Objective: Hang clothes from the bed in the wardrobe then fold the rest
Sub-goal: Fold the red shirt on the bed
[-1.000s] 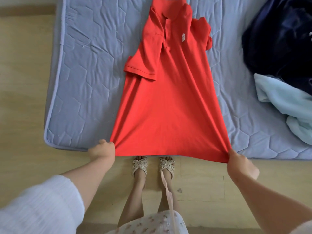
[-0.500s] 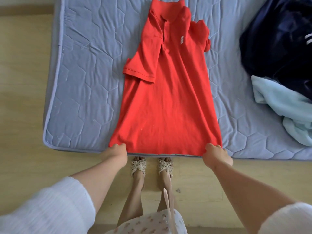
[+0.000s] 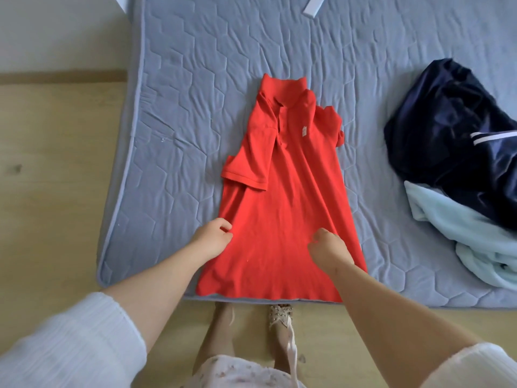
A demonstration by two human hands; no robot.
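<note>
A red polo shirt [image 3: 282, 208] lies face up on the blue-grey quilted mattress [image 3: 195, 113], collar away from me and hem at the near edge. Its left sleeve is folded in over the chest. My left hand [image 3: 213, 237] sits at the shirt's left edge, well above the hem, with thumb and fingers curled together on the cloth. My right hand [image 3: 330, 247] rests on the lower right part of the shirt, its fingers likewise curled onto the fabric. The hem lies flat with nothing holding it.
A dark navy garment [image 3: 453, 127] with white stripes is heaped at the right of the mattress, partly over a light blue cloth [image 3: 464, 236]. Wooden floor [image 3: 50, 191] runs to the left and in front. My sandalled feet [image 3: 279, 312] stand at the mattress edge.
Both hands let go of the hem corners and moved up and inward onto the shirt's lower body. The hem, earlier stretched wide, now lies narrower and flat. The camera view has shifted.
</note>
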